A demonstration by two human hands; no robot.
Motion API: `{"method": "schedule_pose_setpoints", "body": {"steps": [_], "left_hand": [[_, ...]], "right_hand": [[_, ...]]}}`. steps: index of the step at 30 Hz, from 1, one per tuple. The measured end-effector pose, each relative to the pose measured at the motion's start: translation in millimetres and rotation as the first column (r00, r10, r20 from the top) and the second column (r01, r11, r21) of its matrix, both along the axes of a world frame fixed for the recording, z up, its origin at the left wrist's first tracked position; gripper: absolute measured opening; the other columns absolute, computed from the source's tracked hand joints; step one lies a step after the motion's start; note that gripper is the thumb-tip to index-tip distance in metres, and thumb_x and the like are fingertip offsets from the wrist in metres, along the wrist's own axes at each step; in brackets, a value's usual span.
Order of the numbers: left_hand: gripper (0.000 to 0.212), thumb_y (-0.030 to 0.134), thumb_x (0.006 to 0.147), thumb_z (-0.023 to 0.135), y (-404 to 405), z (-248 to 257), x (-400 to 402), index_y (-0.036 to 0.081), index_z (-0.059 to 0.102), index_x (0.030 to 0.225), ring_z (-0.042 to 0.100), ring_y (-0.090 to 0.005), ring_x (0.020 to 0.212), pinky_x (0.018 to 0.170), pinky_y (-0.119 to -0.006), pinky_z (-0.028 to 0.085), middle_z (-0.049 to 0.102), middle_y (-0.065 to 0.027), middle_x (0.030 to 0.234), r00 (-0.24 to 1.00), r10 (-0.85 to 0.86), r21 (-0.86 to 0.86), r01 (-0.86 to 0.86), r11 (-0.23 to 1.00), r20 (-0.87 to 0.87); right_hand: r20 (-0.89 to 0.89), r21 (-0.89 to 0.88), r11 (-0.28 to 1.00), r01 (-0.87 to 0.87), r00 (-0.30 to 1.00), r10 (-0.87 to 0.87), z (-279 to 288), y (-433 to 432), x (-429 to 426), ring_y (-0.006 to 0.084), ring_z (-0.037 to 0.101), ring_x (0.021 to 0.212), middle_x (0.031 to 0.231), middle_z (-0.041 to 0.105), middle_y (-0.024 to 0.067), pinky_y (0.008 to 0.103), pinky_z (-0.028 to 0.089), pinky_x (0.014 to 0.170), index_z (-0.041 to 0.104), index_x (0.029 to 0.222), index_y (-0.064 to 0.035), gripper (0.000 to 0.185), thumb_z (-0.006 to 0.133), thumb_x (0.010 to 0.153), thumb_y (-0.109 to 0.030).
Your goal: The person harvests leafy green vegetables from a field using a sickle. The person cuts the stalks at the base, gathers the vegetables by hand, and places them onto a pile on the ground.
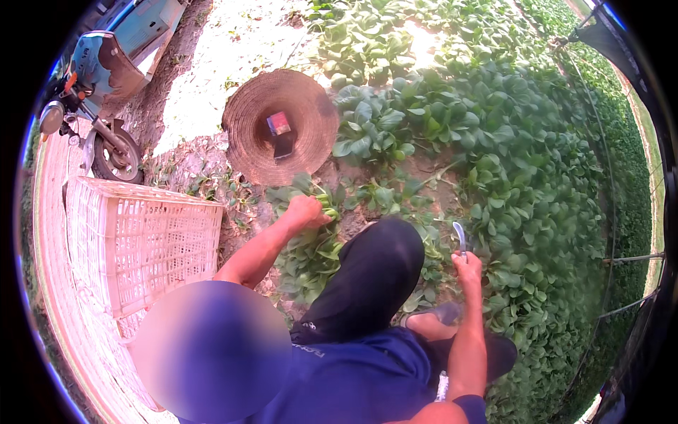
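Note:
My left hand (307, 212) is closed around leafy greens (327, 204), their pale stalks pointing to the right, above a heap of cut greens (310, 265) on the soil. On the right, my right hand (467, 263) grips the handle of a small curved knife (460, 233), its blade pointing up and away from me. The knife is beside the growing leafy greens (492, 185) and does not visibly touch a plant. Some loose leaves lie between my hands, past my bent knee.
A wide straw hat (312, 143) lies upturned ahead, holding a red packet (278, 123) and a dark object (284, 144). Plastic crates (164, 228) stand at left, with a vehicle's front wheel (117, 156) beyond. Poles and cord (609, 159) border the right.

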State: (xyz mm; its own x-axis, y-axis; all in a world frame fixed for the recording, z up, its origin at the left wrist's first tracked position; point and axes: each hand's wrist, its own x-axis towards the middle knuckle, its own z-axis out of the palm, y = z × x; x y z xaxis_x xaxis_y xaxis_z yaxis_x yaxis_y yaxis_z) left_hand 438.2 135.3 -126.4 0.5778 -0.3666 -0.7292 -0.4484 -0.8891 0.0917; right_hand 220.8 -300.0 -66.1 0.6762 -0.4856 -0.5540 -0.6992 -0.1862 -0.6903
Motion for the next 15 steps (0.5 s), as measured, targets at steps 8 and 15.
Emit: {"method": "schedule_pose_setpoints", "body": {"steps": [8,15], "left_hand": [[0.050,0.056,0.092,0.060,-77,26,45,0.008,0.074,0.098,0.070,-0.0333,0.100,0.084,-0.047,0.056,0.073,-0.0149,0.102,0.966,-0.092,-0.222,0.147,0.964,0.242],[0.021,0.032,0.089,0.064,-213,-17,73,0.013,0.069,0.093,0.062,-0.0274,0.099,0.089,-0.044,0.046,0.065,-0.0092,0.092,0.846,-0.197,-0.456,0.447,0.770,0.495]], "right_hand": [[-0.083,0.068,0.998,-0.005,0.997,0.010,-33,2,13,0.0096,0.055,0.052,0.070,0.062,0.0013,0.0271,0.042,0.043,0.069,0.103,-0.0039,0.023,0.072,0.091,-0.023],[-0.156,0.215,0.972,0.096,0.986,-0.063,-71,10,13,0.0081,0.053,0.052,0.070,0.059,-0.0004,0.0251,0.040,0.043,0.067,0.101,-0.0062,0.017,0.065,0.096,-0.022]]}}
